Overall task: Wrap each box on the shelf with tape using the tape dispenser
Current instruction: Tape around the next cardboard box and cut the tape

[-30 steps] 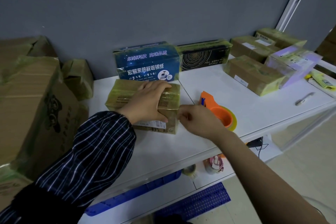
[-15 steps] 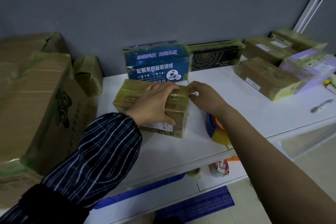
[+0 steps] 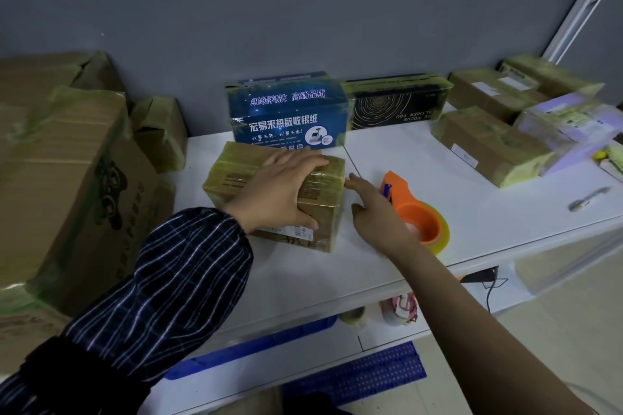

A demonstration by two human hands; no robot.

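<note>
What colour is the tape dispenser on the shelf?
The tape dispenser is orange, loaded with a yellowish tape roll; the head view shows it.

A parcel-packing stockroom: a white shelf [image 3: 438, 162] against a grey wall [image 3: 303, 10] holds tape-wrapped cardboard boxes [image 3: 488, 145] with shipping labels at 2 o'clock and a large carton [image 3: 67, 178] at 9. An orange tape dispenser [image 3: 414, 212] sits near centre, and a tape roll [image 3: 352, 315] lies on the lower tier at 6.

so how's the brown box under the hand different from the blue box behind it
The brown box is plain cardboard with a white label; the blue box is printed with white lettering. The left hand rests on the brown box; no hand is on the blue box. Both show yellowish tape wrap.
</note>
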